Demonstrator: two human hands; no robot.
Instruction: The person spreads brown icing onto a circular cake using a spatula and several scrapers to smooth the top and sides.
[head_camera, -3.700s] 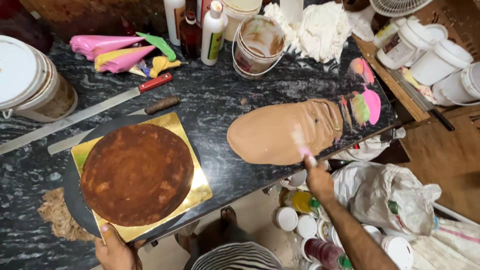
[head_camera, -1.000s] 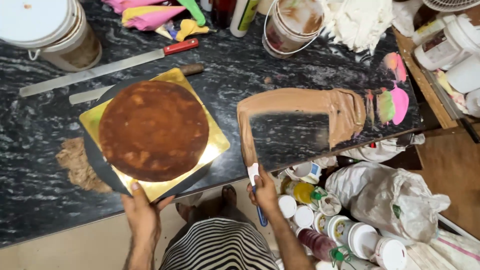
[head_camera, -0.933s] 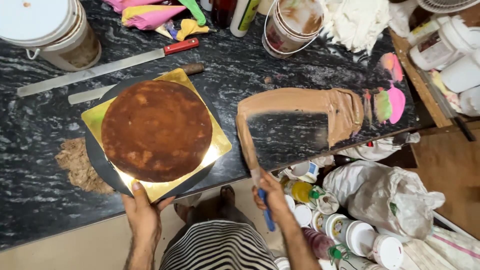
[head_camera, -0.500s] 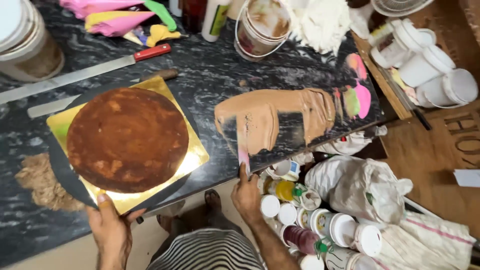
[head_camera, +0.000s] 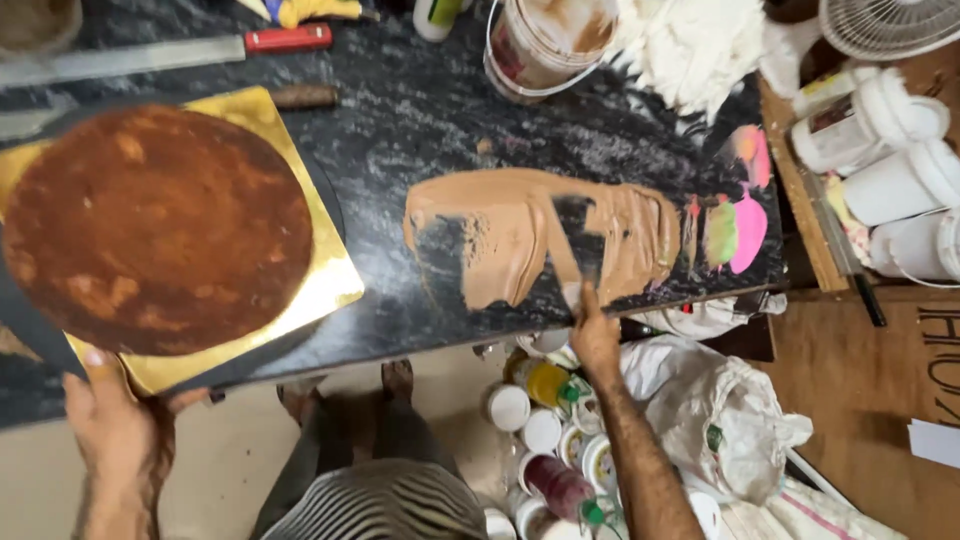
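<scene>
Spreading brown cream on the black marble counter (head_camera: 420, 120)

Our right hand (head_camera: 596, 335) grips a flat metal scraper (head_camera: 578, 248), long axis pointing up-left into the brown cream patch (head_camera: 520, 235) at frame centre; our left hand (head_camera: 110, 420) pinches the gold square cake board (head_camera: 325, 285) at lower left.

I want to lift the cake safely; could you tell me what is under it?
The round brown cake sits on a square gold board, which rests on a dark round base. The middle of both is covered.
</scene>
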